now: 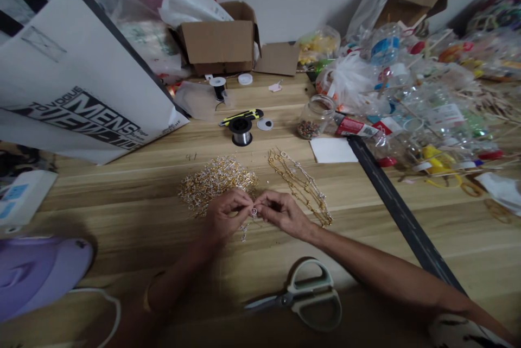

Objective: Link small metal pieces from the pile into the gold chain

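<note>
My left hand (228,212) and my right hand (283,213) meet at the fingertips above the wooden table. Between them both pinch a small silver ring-like charm (254,212). A short silver chain (244,232) hangs down below my left fingers; how it joins the charm is too small to make out. Just beyond my left hand lies a heap of gold and silver jewellery pieces (215,179). Several gold and silver chains (301,185) are laid out to the right of my right hand. Scissors (301,293) rest nearer to me, their blades pointing left.
Behind the heap stand a wire spool (241,132), a yellow utility knife (242,116) and a black thread spool (218,87). A jar of beads (314,118) is at the back right, beside piled plastic bottles (427,103). A large white bag (77,82) leans at left, above a purple appliance (40,272).
</note>
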Tool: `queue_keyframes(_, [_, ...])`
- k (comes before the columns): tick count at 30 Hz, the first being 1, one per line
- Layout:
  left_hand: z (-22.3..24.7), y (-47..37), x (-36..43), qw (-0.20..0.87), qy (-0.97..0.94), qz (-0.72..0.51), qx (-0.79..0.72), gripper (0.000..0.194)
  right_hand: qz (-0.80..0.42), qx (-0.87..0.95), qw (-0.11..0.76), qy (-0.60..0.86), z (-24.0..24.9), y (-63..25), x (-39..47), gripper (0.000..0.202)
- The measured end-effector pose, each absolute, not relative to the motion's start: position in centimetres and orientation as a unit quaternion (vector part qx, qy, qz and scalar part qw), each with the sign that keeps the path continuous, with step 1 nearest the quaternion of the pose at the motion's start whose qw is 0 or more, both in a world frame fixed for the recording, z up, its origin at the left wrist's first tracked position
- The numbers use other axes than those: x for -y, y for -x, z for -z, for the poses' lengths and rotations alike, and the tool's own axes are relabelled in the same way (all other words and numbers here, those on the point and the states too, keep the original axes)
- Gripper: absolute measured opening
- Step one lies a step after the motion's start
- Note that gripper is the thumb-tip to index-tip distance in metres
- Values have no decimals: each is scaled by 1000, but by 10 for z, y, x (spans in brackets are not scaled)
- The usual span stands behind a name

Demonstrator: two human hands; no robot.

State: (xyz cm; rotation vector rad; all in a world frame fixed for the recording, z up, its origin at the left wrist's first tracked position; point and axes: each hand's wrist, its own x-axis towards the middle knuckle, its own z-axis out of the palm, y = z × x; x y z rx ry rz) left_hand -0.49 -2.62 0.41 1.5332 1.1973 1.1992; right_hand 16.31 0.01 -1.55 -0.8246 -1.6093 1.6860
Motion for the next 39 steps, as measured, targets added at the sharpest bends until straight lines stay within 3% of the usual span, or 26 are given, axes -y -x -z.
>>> queue_keyframes(12, [-2,7,23,473,-569,-479,-472,9,-648,608,336,312,20,-164,1,25])
queue_keyframes(26, [7,16,20,545,-472,-493,-488,7,-486,746,326,318,15,-170,-1,10])
queue_keyframes(39, [14,17,16,594,-440,-511,-439,8,-460,755,332,330,18,-171,-2,11])
